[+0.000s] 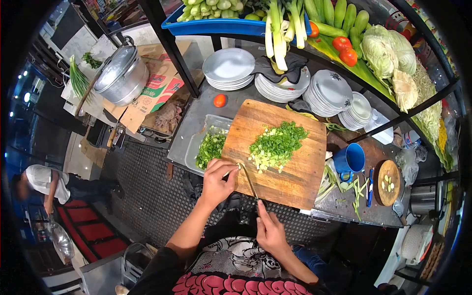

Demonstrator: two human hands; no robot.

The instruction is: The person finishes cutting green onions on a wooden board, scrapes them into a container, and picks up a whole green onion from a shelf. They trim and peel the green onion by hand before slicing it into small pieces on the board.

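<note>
My right hand [271, 232] grips the handle of a knife [250, 181], its thin curved blade reaching over the near edge of the wooden cutting board [295, 182]. By the board's near left corner, my left hand [218, 183] is closed, fingers bent beside the blade's tip. A small pale bit shows at those fingertips, too small to name. Chopped green onion [279, 142] lies heaped on the board, pale pieces toward me and green ones farther off. Against the board's left side, a clear plastic container [192, 147] holds more chopped greens [212, 147].
Beyond the board stand stacked plates [228, 66], a tomato [220, 101] and a blue tray [221, 27] of vegetables. Rightward are a blue mug [350, 158], a blue-handled knife [370, 189] and a small round board [387, 183]. A large pot [120, 78] stands left; another person [49, 182] is farther off.
</note>
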